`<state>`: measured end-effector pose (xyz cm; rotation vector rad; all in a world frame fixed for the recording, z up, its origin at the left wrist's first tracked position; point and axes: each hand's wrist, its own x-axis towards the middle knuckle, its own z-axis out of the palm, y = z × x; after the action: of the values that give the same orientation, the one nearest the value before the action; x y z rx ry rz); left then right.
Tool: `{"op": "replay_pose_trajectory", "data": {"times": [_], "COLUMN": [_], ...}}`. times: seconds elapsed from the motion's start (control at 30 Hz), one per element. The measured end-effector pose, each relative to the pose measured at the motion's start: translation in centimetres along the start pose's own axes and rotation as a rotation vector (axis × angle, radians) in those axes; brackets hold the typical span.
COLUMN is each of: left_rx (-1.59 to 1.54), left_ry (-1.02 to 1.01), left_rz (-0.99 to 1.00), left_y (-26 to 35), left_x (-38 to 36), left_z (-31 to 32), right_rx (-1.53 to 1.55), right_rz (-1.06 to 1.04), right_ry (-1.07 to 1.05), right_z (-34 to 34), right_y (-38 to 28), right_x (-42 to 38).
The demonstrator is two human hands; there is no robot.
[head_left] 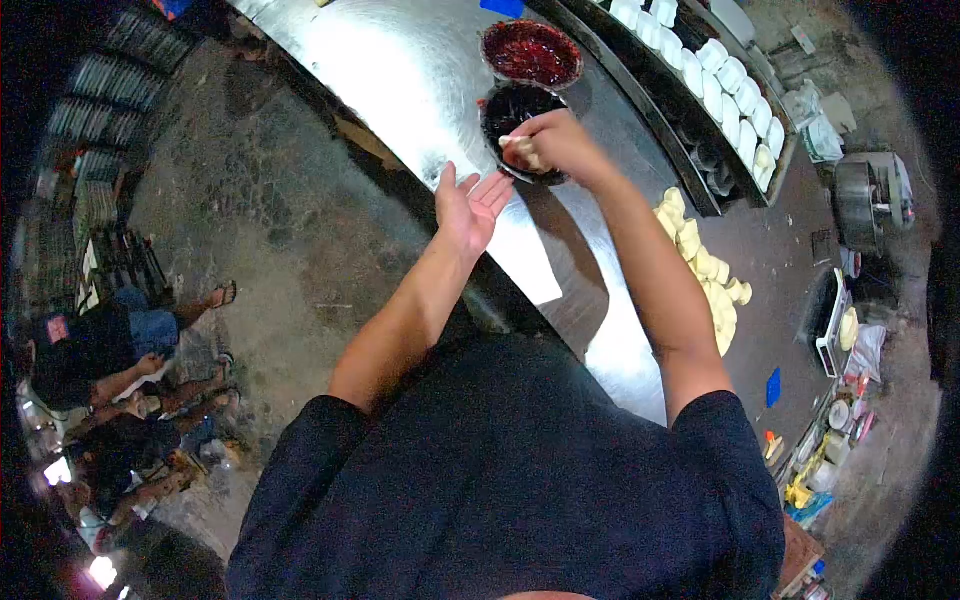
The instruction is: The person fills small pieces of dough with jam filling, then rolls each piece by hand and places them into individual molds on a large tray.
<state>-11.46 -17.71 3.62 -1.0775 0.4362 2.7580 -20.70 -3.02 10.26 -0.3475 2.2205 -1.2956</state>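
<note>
My right hand (568,147) is closed over a bowl of dark filling (520,104) on the shiny metal table (400,85). Its fingers grip a small pale lump (526,155) with reddish smears, which looks like a piece of dough; motion blurs it. Beside the bowl's near edge, my left hand (467,214) is open, palm up, with its fingers stretched out and nothing on it. Just behind the dark bowl stands a second bowl with glossy red filling (532,52). Several pale yellow dough pieces (705,265) lie in a heap to the right of my right forearm.
A long dark tray (690,185) holding several white oval pieces (735,85) runs along the far right. A metal pot (857,205) and a white-edged device (832,325) stand beyond the table. At left, people (120,345) sit near stacked trays (115,80).
</note>
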Motion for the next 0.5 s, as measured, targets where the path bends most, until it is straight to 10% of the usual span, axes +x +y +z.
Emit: {"op": "replay_pose_trajectory", "data": {"times": [0.17,0.3,0.37,0.5], "left_rx": [0.764,0.647,0.636,0.630], "left_ry": [-0.025,-0.582,-0.320,-0.470], "left_rz": [0.316,-0.159,0.132,0.062], "left_y": [0.7,1.0,-0.8,-3.3], "left_x": [-5.3,-10.6,-9.9,-11.4], "left_z": [3.9,6.9,6.5,7.7], "right_rx": [1.083,0.787,-0.579,-0.415], "right_rz": [0.062,0.026,-0.504,-0.654], "right_ry": [-0.194,-0.068,0.704,0.782], "right_z": [-2.2,-1.0,-1.8,1.6], "right_y": [-3.5,-1.3,-0.7,-2.5], "right_x": [-7.7,-11.1,-12.5,-17.4]}}
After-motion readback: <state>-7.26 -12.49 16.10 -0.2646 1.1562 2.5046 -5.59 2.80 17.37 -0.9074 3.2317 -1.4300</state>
